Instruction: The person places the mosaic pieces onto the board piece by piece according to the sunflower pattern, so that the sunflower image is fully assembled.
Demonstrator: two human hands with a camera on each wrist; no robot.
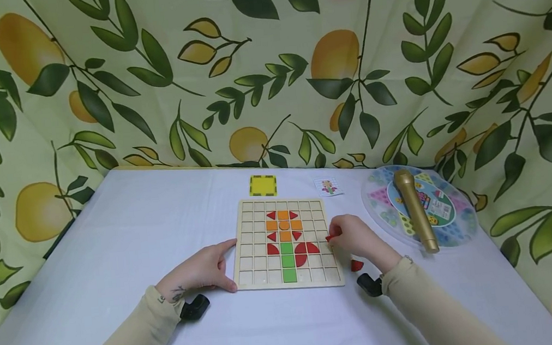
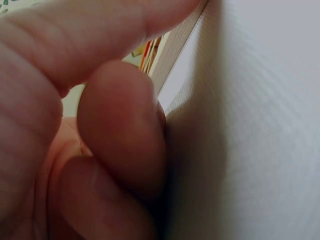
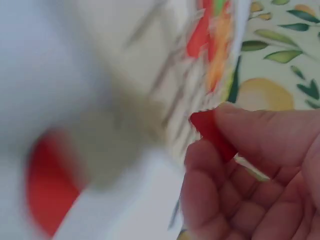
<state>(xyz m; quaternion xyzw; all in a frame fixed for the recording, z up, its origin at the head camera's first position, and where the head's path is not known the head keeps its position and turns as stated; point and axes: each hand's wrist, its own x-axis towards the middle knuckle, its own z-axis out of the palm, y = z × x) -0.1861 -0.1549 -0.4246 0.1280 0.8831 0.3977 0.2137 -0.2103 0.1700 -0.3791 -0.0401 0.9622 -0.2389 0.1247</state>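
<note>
A wooden grid board lies flat on the white table. On it, orange squares surround an orange circle, with red triangles at the corners. Below runs a column of green squares, flanked by red quarter-circle pieces. My left hand rests at the board's left edge, index finger and thumb spread along it, the other fingers bent under. Over the right edge, my right hand pinches a red piece between thumb and fingers. Another red piece lies beside the board.
Behind the board sit a yellow square with dark edge marks and a small picture card showing a flower. At the right, a gold microphone lies across a round clear case. A fruit-patterned curtain hangs behind the table.
</note>
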